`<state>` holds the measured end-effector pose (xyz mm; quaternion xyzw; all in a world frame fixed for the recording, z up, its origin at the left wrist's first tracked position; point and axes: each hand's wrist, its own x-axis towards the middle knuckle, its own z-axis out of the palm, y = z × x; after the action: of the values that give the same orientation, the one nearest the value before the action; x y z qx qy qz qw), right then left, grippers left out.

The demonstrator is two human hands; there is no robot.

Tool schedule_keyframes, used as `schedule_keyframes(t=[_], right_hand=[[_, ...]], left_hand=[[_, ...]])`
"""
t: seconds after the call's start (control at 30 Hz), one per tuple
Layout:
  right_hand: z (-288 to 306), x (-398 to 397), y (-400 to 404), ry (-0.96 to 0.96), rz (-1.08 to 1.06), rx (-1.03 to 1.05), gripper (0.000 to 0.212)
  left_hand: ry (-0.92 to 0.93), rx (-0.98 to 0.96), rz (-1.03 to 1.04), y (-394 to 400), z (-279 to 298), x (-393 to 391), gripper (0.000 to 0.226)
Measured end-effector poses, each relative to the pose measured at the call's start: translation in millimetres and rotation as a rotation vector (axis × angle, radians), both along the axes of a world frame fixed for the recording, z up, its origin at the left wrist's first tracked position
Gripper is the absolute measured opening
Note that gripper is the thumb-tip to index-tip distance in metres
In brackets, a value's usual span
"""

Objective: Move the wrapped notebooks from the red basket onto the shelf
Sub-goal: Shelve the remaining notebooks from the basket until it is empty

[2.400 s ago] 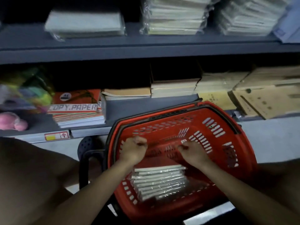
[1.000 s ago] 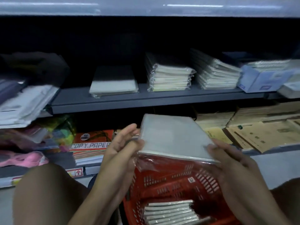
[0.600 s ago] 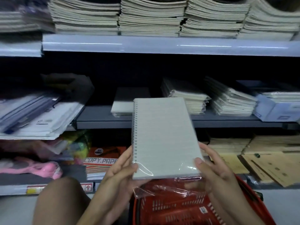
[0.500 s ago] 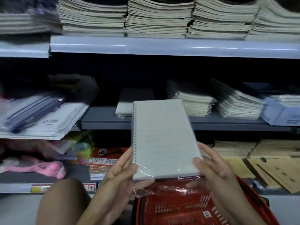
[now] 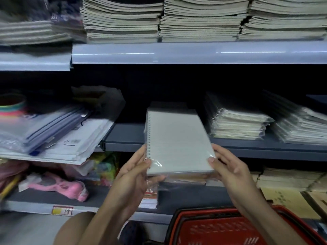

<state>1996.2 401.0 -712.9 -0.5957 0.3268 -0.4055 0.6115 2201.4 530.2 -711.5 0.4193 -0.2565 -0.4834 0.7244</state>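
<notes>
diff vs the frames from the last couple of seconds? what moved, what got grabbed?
Both hands, left hand and right hand, reached into the red plastic basket, took hold of a plastic-wrapped spiral notebook pack and lifted it up and forward to the dark grey middle shelf. It is still held, not yet set down. Neighbouring wrapped notebook stacks are unchanged.

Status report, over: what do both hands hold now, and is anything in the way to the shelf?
Left hand and right hand: grip shut on wrapped spiral notebook. Notebook raised before middle shelf. Path clear; wrapped stack on its right.
</notes>
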Motion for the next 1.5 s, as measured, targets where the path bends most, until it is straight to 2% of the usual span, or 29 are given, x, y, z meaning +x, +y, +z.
schedule_keyframes(t=[0.2,0.33,0.4,0.47,0.73,0.83,0.93,1.1,1.3,1.4,1.5], right_hand=[[5,39,-36,0.029,-0.028,0.052,0.029],[4,43,-49,0.121,0.014,0.032,0.036],[0,35,-49,0.201,0.028,-0.071,0.040],[-6,27,-47,0.255,0.026,-0.180,0.043],[-19,49,-56,0.106,-0.188,-0.268,0.032],[-20,65,-68,0.169,-0.321,-0.361,0.020],[-19,83,-79,0.305,-0.452,-0.453,0.026],[-15,98,-88,0.439,-0.492,-0.413,0.037],[-14,78,-77,0.374,-0.419,-0.440,0.043],[-11,55,-57,0.344,-0.357,-0.444,0.038],[-20,22,-37,0.393,-0.279,-0.439,0.031]], left_hand=[[-0.042,0.080,0.057,-34,10,27,0.037],[-0.065,0.096,0.246,-42,0,27,0.044],[-0.198,0.107,0.322,-36,-7,24,0.054],[-0.387,0.135,0.373,-30,-16,23,0.055],[-0.653,0.124,0.577,-60,-31,38,0.034],[-0.735,0.171,0.646,-79,-28,50,0.031],[-0.815,0.208,0.680,-93,-25,58,0.035],[-0.825,0.289,0.712,-105,-19,65,0.042],[-0.838,0.262,0.719,-90,-19,56,0.053],[-0.900,0.176,0.720,-71,-16,33,0.046],[-0.912,0.125,0.630,-54,-22,-3,0.032]])
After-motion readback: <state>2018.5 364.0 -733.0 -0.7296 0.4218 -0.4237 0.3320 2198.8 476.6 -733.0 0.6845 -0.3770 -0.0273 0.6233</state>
